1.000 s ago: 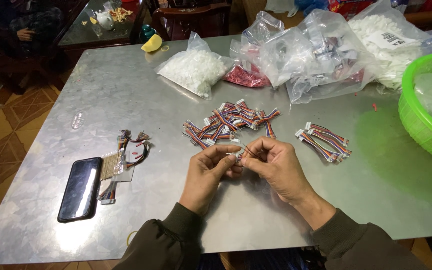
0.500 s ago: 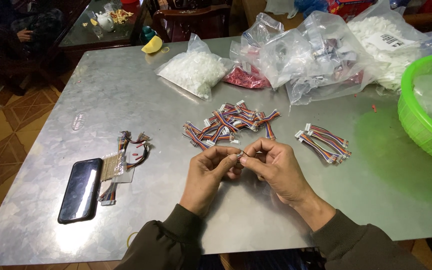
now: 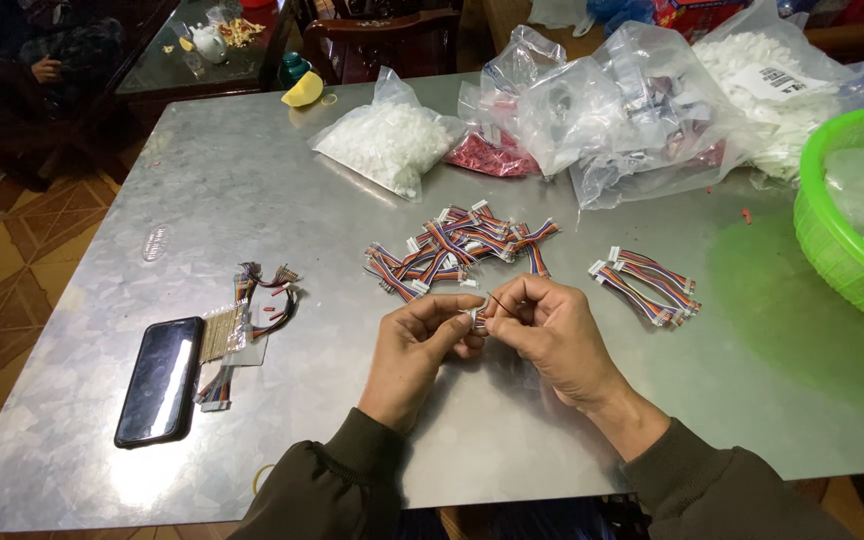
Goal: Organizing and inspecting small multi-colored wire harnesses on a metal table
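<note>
My left hand (image 3: 418, 345) and my right hand (image 3: 544, 335) meet over the metal table (image 3: 252, 200), fingertips pinched together on a small white connector with thin wires (image 3: 479, 314). Just beyond my fingers lies a heap of multicoloured wire harnesses with white plugs (image 3: 457, 248). A smaller bundle of the same harnesses (image 3: 647, 285) lies to the right of my right hand. How the wire sits in the connector is hidden by my fingers.
A black phone (image 3: 159, 378) and loose wire strips (image 3: 252, 310) lie at the left. Clear bags of white and red small parts (image 3: 392, 145) and larger bags (image 3: 632, 120) stand at the back. A green basket (image 3: 852, 230) is at the right edge.
My hands have stayed in place over the table; only the fingers have shifted slightly on the small connector.
</note>
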